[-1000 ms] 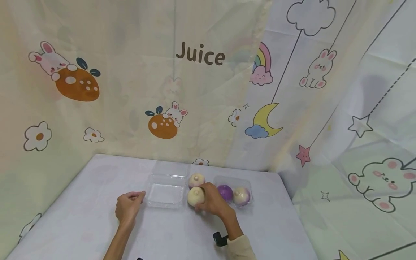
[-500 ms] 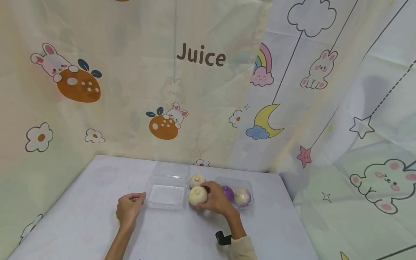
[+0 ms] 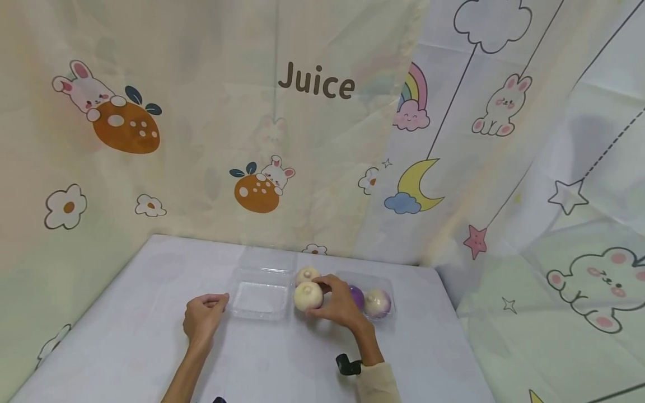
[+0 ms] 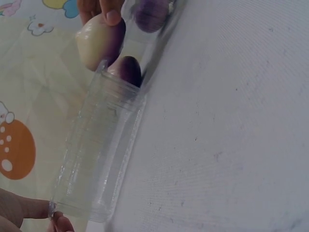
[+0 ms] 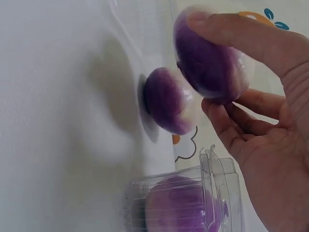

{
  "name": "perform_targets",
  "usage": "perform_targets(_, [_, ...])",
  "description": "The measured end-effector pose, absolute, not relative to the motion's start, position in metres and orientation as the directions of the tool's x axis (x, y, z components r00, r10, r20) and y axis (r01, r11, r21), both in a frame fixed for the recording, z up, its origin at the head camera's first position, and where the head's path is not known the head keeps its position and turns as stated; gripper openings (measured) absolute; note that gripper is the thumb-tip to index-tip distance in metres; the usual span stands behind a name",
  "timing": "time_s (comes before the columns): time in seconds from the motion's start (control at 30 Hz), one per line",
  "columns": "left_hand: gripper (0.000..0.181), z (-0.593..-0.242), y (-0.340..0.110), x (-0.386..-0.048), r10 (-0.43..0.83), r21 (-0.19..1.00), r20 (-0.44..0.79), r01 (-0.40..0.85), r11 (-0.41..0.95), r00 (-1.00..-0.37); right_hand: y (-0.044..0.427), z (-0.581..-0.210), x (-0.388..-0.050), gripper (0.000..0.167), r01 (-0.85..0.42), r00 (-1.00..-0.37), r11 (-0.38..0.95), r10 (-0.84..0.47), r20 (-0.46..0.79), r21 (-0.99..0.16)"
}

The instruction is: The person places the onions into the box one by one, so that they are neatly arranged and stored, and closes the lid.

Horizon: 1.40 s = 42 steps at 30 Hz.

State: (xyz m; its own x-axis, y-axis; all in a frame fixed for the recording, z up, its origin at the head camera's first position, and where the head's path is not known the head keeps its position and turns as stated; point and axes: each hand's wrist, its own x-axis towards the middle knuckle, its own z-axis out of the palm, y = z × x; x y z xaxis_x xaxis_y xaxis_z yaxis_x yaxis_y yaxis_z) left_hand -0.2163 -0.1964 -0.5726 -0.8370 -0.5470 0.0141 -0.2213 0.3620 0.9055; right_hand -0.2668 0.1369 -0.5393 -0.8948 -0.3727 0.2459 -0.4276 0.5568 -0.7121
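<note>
My right hand [image 3: 344,305] grips a round white-and-purple turnip [image 3: 307,297] between thumb and fingers. In the right wrist view the held turnip [image 5: 205,60] is off the table, its purple side towards the camera. A second turnip [image 3: 305,273] sits on the table just behind it. To the left stands a clear plastic box [image 3: 259,317] with its lid folded back and nothing inside. My left hand [image 3: 204,320] is at the box's left side; in the left wrist view its fingers [image 4: 36,208] pinch the edge of the box [image 4: 91,159].
Right of my right hand, another clear box [image 3: 370,276] holds a purple round piece [image 3: 356,296] and a white-and-purple turnip [image 3: 378,303]. A black device [image 3: 347,365] is strapped at the right wrist. Printed curtains [image 3: 312,168] hang behind the white table [image 3: 282,358].
My right hand has lifted the turnip slightly and shifted a little to the right. The left hand stays at the box edge, and the head view has moved slightly.
</note>
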Motion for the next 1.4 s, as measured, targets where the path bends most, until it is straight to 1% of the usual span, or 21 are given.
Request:
perform_targets(0.17, [0.032,-0.573,-0.196,-0.216,-0.548,0.907,0.012,-0.221,0.358,-0.836,0.135,-0.539,-0.268,0.076,-0.437,-0.886,0.54,-0.397,0.24,-0.72])
perform_targets(0.4, [0.033,-0.575,-0.196,-0.217,-0.554,0.904,0.02,-0.222,0.366,-0.832,0.13,-0.54,-0.266,0.076,-0.476,-0.861,0.498,-0.43,0.27,-0.725])
perform_targets(0.6, [0.032,-0.574,-0.196,-0.217,-0.552,0.902,0.019,-0.223,0.369,-0.834,0.127,-0.541,-0.268,0.077,-0.478,-0.858,0.492,-0.441,0.265,-0.728])
perform_targets(1.0, [0.031,-0.574,-0.196,-0.216,-0.54,0.908,0.034,-0.2,0.368,-0.841,0.122,-0.545,-0.268,0.077,-0.502,-0.848,0.483,-0.436,0.299,-0.718])
perform_targets(1.4, [0.031,-0.574,-0.194,-0.215,-0.54,0.908,0.045,-0.191,0.374,-0.841,0.116,-0.545,-0.269,0.073,-0.508,-0.841,0.458,-0.448,0.304,-0.73])
